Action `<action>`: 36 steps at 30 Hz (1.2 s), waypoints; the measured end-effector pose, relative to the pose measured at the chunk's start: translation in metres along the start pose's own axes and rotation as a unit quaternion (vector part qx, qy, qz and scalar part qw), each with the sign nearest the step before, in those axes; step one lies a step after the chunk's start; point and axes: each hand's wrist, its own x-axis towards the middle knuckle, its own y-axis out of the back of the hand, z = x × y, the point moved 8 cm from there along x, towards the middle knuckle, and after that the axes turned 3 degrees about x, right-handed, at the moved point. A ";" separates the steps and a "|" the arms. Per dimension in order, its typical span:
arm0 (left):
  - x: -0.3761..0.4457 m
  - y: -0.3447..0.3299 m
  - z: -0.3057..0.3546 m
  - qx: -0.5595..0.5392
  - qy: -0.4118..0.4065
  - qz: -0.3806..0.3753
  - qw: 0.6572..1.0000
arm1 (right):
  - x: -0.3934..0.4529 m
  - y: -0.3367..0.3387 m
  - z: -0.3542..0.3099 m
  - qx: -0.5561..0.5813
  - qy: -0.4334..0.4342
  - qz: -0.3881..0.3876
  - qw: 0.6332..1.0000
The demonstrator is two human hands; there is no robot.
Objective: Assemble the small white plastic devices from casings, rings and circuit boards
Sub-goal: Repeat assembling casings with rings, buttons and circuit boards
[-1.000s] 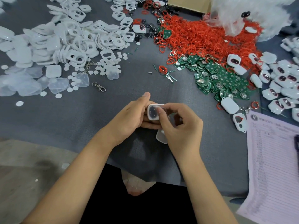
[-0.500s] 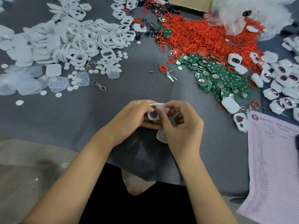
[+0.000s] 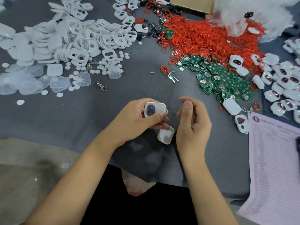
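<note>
White plastic filled the left hand (image 3: 136, 120): its thumb and fingers pinched a casing (image 3: 154, 109) above the grey cloth (image 3: 81, 114). Just beside it, the right hand (image 3: 193, 125) hung loosely curled, holding nothing. A second casing piece (image 3: 165, 135) lay between both hands.

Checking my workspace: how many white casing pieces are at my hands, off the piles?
2: one casing gripped in the left hand, another casing piece just below it, between both hands. Fingers may hide more.
</note>
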 end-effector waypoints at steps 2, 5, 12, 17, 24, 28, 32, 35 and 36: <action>0.000 -0.001 0.001 0.005 0.001 0.003 1.000 | 0.000 0.005 0.004 0.018 -0.015 0.023 0.999; 0.000 -0.001 0.002 0.014 0.007 0.007 1.000 | 0.003 0.020 0.005 0.034 -0.021 0.067 0.997; -0.001 -0.001 0.003 -0.003 0.029 0.016 0.999 | 0.012 0.064 0.025 -0.117 -0.042 0.055 0.991; 0.000 -0.001 0.001 0.013 0.032 0.027 0.999 | 0.004 0.061 0.020 -0.252 0.022 -0.010 0.967; 0.002 0.000 -0.001 0.003 0.026 0.036 0.999 | 0.000 0.050 0.020 -0.326 0.027 -0.047 0.944; 0.006 0.000 -0.007 -0.031 0.041 0.030 0.998 | 0.001 0.047 0.025 -0.272 0.011 -0.087 0.958; 0.011 0.000 -0.013 -0.094 0.056 0.022 0.994 | 0.001 0.040 0.024 -0.148 -0.012 -0.109 0.983; 0.012 0.000 -0.013 -0.120 0.063 0.019 0.991 | 0.006 0.034 0.023 -0.011 -0.051 -0.079 0.996; 0.012 0.001 -0.013 -0.127 0.064 0.016 0.990 | 0.007 0.031 0.022 0.022 -0.061 -0.064 0.996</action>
